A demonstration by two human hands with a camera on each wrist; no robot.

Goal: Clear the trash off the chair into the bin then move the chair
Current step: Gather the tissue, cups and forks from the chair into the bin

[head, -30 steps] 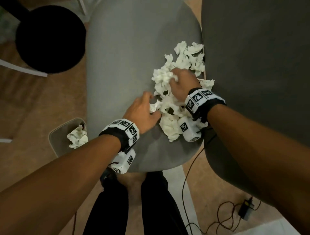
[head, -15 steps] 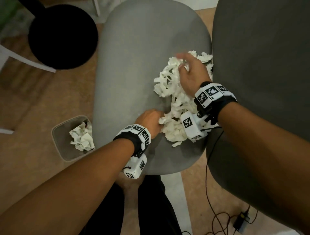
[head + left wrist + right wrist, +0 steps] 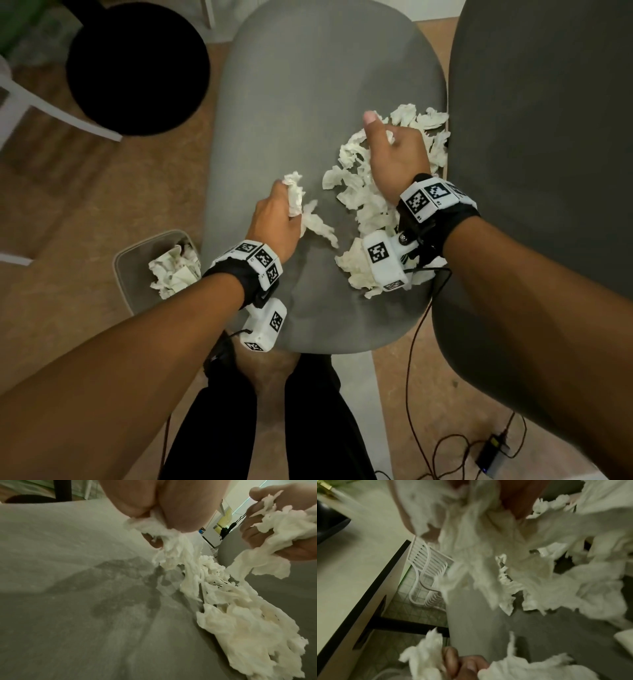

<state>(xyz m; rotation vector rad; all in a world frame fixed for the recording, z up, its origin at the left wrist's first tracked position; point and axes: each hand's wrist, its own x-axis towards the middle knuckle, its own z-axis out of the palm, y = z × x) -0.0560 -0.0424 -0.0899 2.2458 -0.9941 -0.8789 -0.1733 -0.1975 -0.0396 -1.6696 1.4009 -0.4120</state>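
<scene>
The grey chair seat (image 3: 308,85) carries a pile of crumpled white tissue (image 3: 363,205) along its right side. My left hand (image 3: 289,202) grips a wad of tissue (image 3: 295,192) just left of the pile, with a strip trailing down to the seat (image 3: 187,574). My right hand (image 3: 380,137) is curled round tissue at the far part of the pile, thumb sticking up. The left wrist view shows that right hand (image 3: 257,524) holding a ragged clump (image 3: 283,524) above the seat. The bin (image 3: 125,270) stands on the floor left of the seat, with tissue (image 3: 171,270) inside.
A dark grey padded surface (image 3: 548,137) rises against the seat's right edge. A black round stool (image 3: 137,65) and a white frame (image 3: 51,106) stand at the far left. A cable and adapter (image 3: 493,452) lie on the floor at the near right. My legs are below the seat.
My left hand has pulled away to the left of the pile with a wad of tissue in it. My right hand stays at the far part of the pile, curled round tissue.
</scene>
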